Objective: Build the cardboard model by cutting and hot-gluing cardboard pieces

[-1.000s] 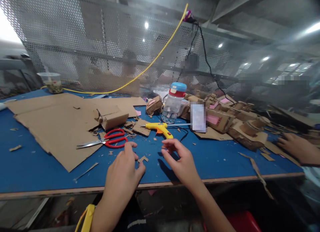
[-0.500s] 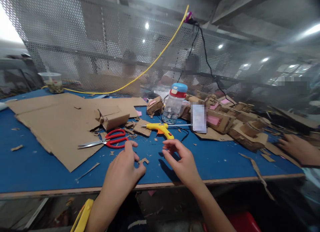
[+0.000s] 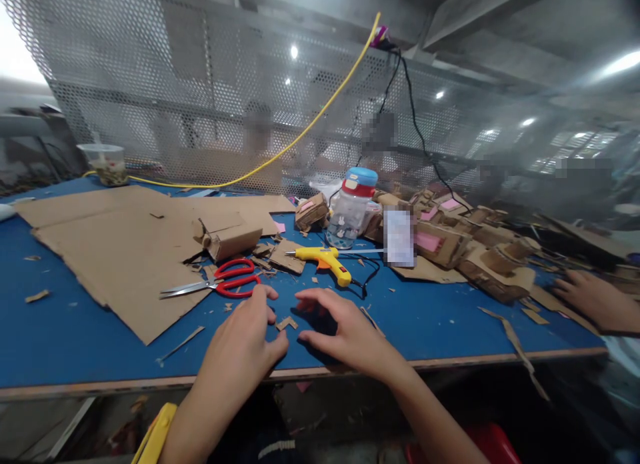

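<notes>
My left hand [image 3: 249,332] is over the blue tabletop near its front edge, fingers loosely curved and apart, nothing in it. Just beyond its fingertips lie red-handled scissors [image 3: 235,278], blades pointing left. My right hand [image 3: 341,323] faces it, thumb and fingers spread and holding nothing. Between the two hands sits a small L-shaped cardboard scrap [image 3: 287,323]. Farther back, a yellow glue gun [image 3: 327,259] rests on its side, nozzle to the left, a glue stick coming out of its back. Beside the scissors is a folded cardboard box piece [image 3: 231,240].
A large cardboard sheet [image 3: 125,251] covers the left of the table. A clear bottle [image 3: 344,214] with a blue lid stands behind the glue gun. Cardboard models [image 3: 450,237] crowd the right, where another person's hand [image 3: 593,297] rests. A plastic cup [image 3: 106,165] stands back left.
My right hand has moved left and slightly down, away from the glue gun's handle toward the small scrap, its fingers spreading wider. My left hand has barely moved.
</notes>
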### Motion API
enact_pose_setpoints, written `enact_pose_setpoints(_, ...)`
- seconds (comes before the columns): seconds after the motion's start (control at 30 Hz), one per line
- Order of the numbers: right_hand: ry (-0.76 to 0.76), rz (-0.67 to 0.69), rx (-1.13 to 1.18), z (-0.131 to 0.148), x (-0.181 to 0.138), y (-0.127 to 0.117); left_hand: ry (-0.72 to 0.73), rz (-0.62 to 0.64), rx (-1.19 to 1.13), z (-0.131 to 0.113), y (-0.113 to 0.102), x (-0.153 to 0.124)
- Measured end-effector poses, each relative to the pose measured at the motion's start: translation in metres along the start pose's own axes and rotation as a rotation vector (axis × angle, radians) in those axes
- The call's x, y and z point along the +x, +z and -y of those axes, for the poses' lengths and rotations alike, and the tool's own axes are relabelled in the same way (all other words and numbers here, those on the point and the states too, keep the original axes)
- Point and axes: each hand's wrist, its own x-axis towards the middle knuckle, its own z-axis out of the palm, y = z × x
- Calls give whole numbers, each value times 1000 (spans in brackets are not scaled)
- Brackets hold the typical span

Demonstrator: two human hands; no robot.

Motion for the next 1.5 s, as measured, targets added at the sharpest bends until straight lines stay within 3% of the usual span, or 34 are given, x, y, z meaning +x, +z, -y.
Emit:
enact_pose_setpoints(0.17,-53,91,-20,1,9,-3,100,7,-123,18,-7,-3)
enact_pose_setpoints(0.33,-120,215,-53,-3,21,-7,157,44,-176,18,-12,-2)
enact_pose_setpoints(1.2,-135,506,-18,-7,58,-18,122,93,-220,20,-14,1)
enact_pose_setpoints(1.5,-70,620,26,-10,67,-13,65,84,-199,30,-21,-1)
